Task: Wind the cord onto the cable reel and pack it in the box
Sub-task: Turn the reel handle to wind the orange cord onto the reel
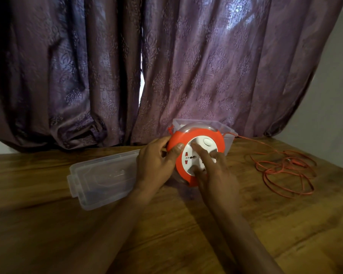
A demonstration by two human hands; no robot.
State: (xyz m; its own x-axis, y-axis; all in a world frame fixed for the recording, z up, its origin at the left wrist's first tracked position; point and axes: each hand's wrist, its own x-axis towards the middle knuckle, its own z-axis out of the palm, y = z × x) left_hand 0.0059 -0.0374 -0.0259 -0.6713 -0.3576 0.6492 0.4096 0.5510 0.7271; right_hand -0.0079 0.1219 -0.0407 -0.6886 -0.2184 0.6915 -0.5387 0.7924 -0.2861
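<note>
Both hands on the orange cable reel, cord loose on the table.

The cable reel (196,155) stood tilted on the wooden table (166,224), its white socket face turned toward the camera. The left hand (156,163) gripped the reel's left rim, thumb curled over the orange edge and fingers wrapped behind it. The right hand (214,171) lay on the reel's white face with fingers stretched out and pressing on it; whether it pinched a knob there could not be told. Just behind the reel sat the clear plastic box (229,133), partly hidden by it. Left of the reel, under the left wrist, lay the clear lid (103,177). Right of the reel the orange cord (285,169) ran from the reel's upper right side into loose tangled loops on the table. A purple curtain (166,66) hung behind the reel.
</note>
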